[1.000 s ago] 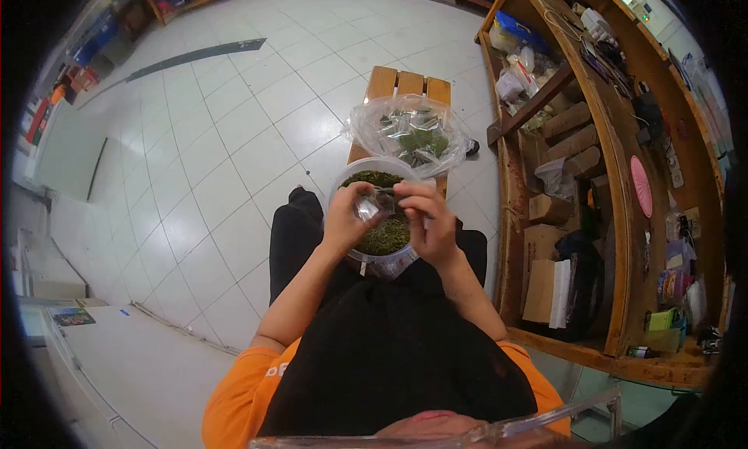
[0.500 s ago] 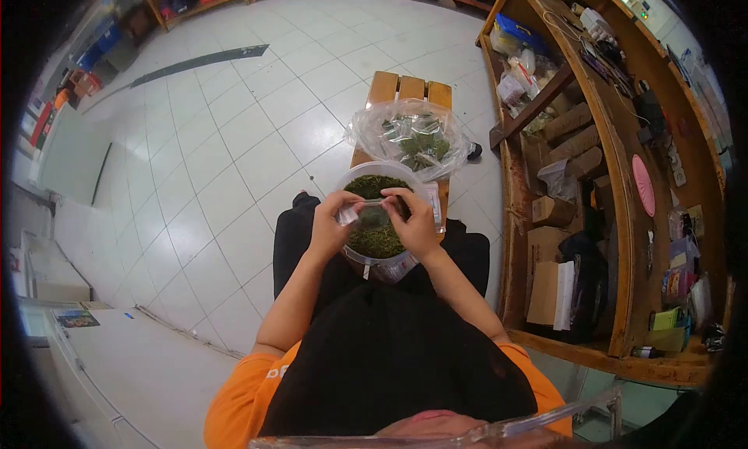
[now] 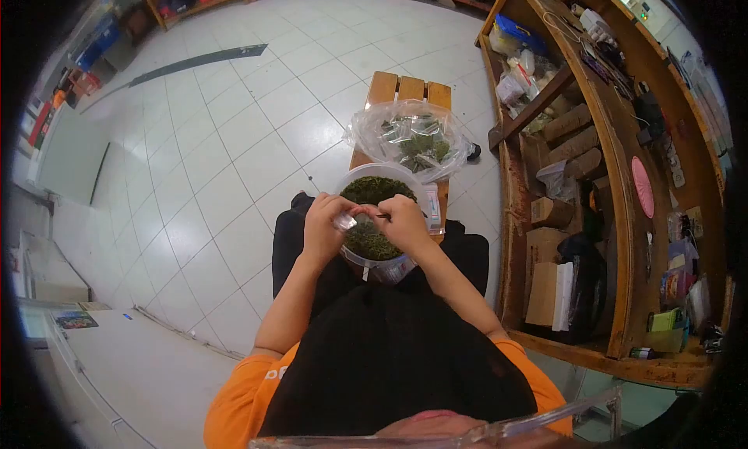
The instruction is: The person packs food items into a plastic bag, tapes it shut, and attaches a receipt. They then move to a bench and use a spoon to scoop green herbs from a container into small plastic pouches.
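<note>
The left hand [image 3: 323,224] pinches a small clear pouch [image 3: 344,222] in its fingers, low over the tub [image 3: 404,170] of green bits [image 3: 377,189], seemingly so spills fall inside. The right hand's [image 3: 405,224] fingers curl against the left's; I cannot tell whether they grip the pouch. Farther off, a large bag [image 3: 366,128] lies on the counter [image 3: 385,86], likely for easy reach.

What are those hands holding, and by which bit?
The left hand holds a small clear plastic thing. The hand hides which part is gripped. Whether the right hand holds it too is unclear.
</note>
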`<act>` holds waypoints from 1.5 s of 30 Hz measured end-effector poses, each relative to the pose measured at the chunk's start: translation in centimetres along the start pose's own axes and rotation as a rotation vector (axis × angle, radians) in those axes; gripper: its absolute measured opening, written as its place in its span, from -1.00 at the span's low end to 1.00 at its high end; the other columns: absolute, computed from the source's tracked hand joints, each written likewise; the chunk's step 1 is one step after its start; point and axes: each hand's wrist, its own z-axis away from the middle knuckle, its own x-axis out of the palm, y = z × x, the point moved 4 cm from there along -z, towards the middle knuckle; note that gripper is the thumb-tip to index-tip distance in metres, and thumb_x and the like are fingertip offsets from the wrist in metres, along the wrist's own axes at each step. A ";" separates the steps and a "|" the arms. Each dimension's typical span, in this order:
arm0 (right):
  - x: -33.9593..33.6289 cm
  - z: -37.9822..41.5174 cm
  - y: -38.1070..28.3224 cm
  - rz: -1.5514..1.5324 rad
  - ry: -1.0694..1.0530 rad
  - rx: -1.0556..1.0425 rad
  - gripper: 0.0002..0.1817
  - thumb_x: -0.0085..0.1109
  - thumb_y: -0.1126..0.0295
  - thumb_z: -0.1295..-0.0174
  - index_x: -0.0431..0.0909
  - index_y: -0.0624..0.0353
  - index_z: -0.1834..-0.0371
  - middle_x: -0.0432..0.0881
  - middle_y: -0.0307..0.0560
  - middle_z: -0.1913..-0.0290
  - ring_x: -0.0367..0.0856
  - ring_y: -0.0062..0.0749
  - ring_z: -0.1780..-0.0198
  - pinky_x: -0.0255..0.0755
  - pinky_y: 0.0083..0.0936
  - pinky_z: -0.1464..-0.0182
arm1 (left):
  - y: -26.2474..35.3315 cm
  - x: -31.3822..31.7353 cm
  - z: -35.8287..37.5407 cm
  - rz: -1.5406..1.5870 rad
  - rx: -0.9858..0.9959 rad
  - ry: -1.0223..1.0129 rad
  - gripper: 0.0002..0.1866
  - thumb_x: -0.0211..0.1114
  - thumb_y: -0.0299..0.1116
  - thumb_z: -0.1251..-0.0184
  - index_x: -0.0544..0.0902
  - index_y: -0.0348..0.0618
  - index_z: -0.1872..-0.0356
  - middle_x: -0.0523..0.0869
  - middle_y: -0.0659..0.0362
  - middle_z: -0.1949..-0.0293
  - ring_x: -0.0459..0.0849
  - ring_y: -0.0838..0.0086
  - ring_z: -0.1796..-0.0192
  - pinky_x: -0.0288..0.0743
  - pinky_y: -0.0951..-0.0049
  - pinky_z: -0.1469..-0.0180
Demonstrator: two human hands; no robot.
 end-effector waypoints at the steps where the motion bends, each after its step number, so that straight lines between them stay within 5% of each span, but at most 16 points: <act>1: 0.0 -0.2 0.1 0.001 0.001 0.000 -0.83 0.22 0.32 -0.10 0.61 0.17 0.53 0.57 -0.02 0.49 0.48 -0.04 0.40 0.39 -0.24 0.31 | 0.0 -0.1 0.0 0.021 -0.006 0.084 -0.90 0.38 -0.49 -0.05 0.66 -0.16 0.38 0.67 0.11 0.37 0.55 0.23 0.31 0.41 0.36 0.22; 4: -0.2 -1.3 1.3 -0.218 0.036 0.130 -0.66 0.15 0.21 -0.24 0.60 0.20 0.61 0.62 -0.08 0.52 0.44 -0.23 0.57 0.34 -0.38 0.45 | 0.7 -0.7 -0.5 0.113 -0.010 0.205 -0.82 0.36 -0.46 -0.11 0.64 -0.16 0.23 0.67 0.10 0.25 0.57 0.31 0.29 0.42 0.41 0.21; 6: -0.4 -1.5 3.6 -0.788 0.271 0.423 -0.62 0.08 0.14 -0.33 0.68 0.24 0.42 0.68 -0.14 0.45 0.39 -0.49 0.62 0.26 -0.55 0.52 | 0.8 -1.1 -0.4 0.186 -0.010 0.240 -0.76 0.34 -0.45 -0.15 0.62 -0.18 0.13 0.67 0.10 0.18 0.59 0.37 0.28 0.41 0.45 0.21; 9: -1.2 -1.5 4.4 -1.044 0.328 0.467 -0.58 0.04 0.08 -0.37 0.65 0.27 0.21 0.66 -0.21 0.47 0.38 -0.64 0.58 0.22 -0.64 0.52 | -0.6 0.3 0.4 0.468 -0.254 0.005 -0.58 0.23 -0.43 -0.21 0.48 -0.20 -0.13 0.60 0.11 -0.02 0.60 0.48 0.21 0.41 0.50 0.19; 11: -1.2 -0.7 3.5 -0.991 0.262 0.481 -0.69 0.11 0.19 -0.34 0.59 0.23 0.09 0.65 -0.22 0.43 0.42 -0.64 0.51 0.25 -0.65 0.47 | -1.0 2.4 0.8 0.934 -0.506 -0.099 -0.48 0.11 -0.38 -0.26 0.32 -0.20 -0.27 0.52 0.12 -0.12 0.58 0.55 0.19 0.42 0.54 0.15; 13: -1.5 -0.3 0.6 -0.559 0.214 -0.037 -0.78 0.21 0.41 -0.20 0.60 0.19 0.10 0.64 -0.16 0.33 0.51 -0.49 0.39 0.36 -0.54 0.36 | -0.5 3.5 0.9 0.997 -0.601 -0.187 -0.44 0.08 -0.31 -0.28 0.24 -0.17 -0.31 0.47 0.09 -0.14 0.57 0.50 0.13 0.44 0.53 0.10; 16: -2.6 0.7 -2.5 -0.341 0.158 -0.318 -0.71 0.25 0.57 0.00 0.63 0.16 0.14 0.62 -0.07 0.25 0.55 -0.24 0.25 0.41 -0.37 0.19 | 0.6 4.3 1.2 1.242 -0.771 -0.360 -0.47 0.07 -0.31 -0.24 0.31 -0.20 -0.26 0.51 0.15 -0.04 0.55 0.48 -0.01 0.43 0.42 -0.03; 20: -2.5 1.4 -1.9 -0.305 0.122 -0.278 -0.69 0.23 0.65 0.09 0.64 0.18 0.20 0.61 -0.04 0.25 0.57 -0.09 0.21 0.44 -0.33 0.15 | 1.3 3.8 1.0 1.268 -0.744 -0.462 -0.51 0.06 -0.33 -0.23 0.37 -0.21 -0.21 0.51 0.16 -0.04 0.51 0.48 -0.08 0.40 0.41 -0.12; 23: -2.8 1.6 -2.1 -0.287 0.217 -0.294 -0.81 0.26 0.60 0.06 0.58 0.26 0.32 0.57 -0.02 0.33 0.55 -0.08 0.20 0.42 -0.29 0.12 | 0.5 3.6 1.1 1.078 -0.679 -0.369 -0.56 0.09 -0.41 -0.22 0.42 -0.24 -0.16 0.51 0.17 -0.04 0.51 0.45 -0.08 0.38 0.41 -0.16; 25: -3.0 1.6 -1.5 -0.299 0.269 -0.171 -0.86 0.27 0.60 0.03 0.57 0.29 0.36 0.57 -0.06 0.35 0.56 -0.23 0.28 0.43 -0.39 0.20 | -0.2 2.8 0.6 0.547 -0.322 0.007 -0.67 0.19 -0.50 -0.23 0.47 -0.23 -0.04 0.56 0.06 0.07 0.57 0.33 0.00 0.46 0.36 -0.01; 26: -3.1 1.7 -1.6 -0.300 0.268 -0.171 -0.86 0.27 0.60 0.03 0.57 0.29 0.36 0.57 -0.06 0.35 0.56 -0.23 0.28 0.43 -0.39 0.20 | -0.7 3.0 1.0 0.546 -0.323 0.008 -0.67 0.19 -0.50 -0.23 0.47 -0.23 -0.04 0.56 0.06 0.07 0.57 0.33 0.00 0.46 0.36 -0.01; 28: -3.3 1.7 -1.0 -0.515 0.190 0.189 -0.87 0.30 0.57 -0.02 0.58 0.28 0.36 0.58 -0.10 0.36 0.54 -0.41 0.36 0.41 -0.50 0.27 | 1.2 0.4 0.6 0.063 -0.071 0.371 -0.77 0.32 -0.42 -0.16 0.55 -0.23 0.17 0.59 0.03 0.21 0.59 0.24 0.15 0.43 0.30 0.12; 31: -3.4 1.7 -0.9 -0.527 0.113 0.097 -0.88 0.31 0.52 -0.06 0.57 0.29 0.37 0.58 -0.11 0.36 0.53 -0.51 0.39 0.39 -0.56 0.29 | 3.3 0.5 -0.5 0.014 0.104 0.068 -0.82 0.38 -0.38 -0.10 0.59 -0.20 0.33 0.60 0.07 0.33 0.55 0.17 0.24 0.39 0.26 0.20; 38: -1.7 2.1 0.5 -0.655 0.021 0.094 -0.85 0.24 0.46 -0.11 0.53 0.32 0.34 0.61 0.04 0.35 0.59 -0.29 0.34 0.42 -0.44 0.26 | 2.5 1.3 -0.5 0.021 0.036 -0.096 -0.87 0.36 -0.43 0.01 0.61 -0.17 0.41 0.61 0.15 0.38 0.54 0.20 0.24 0.41 0.26 0.21; 40: -1.6 2.1 -0.7 -0.395 0.071 -0.015 -0.84 0.17 0.44 -0.14 0.50 0.31 0.29 0.57 0.13 0.37 0.57 -0.03 0.30 0.42 -0.25 0.24 | 3.5 1.0 -0.4 -0.132 0.064 -0.084 -0.89 0.34 -0.44 0.02 0.59 -0.17 0.45 0.59 0.15 0.42 0.54 0.20 0.27 0.42 0.26 0.24; 45: -2.0 1.9 -0.3 -0.222 0.225 0.069 -0.87 0.15 0.51 -0.06 0.43 0.30 0.36 0.50 0.13 0.33 0.47 0.09 0.27 0.35 -0.10 0.21 | 2.9 0.4 -0.2 -0.303 0.015 0.101 -0.88 0.32 -0.49 0.11 0.51 -0.18 0.58 0.54 0.13 0.53 0.51 0.14 0.41 0.40 0.20 0.34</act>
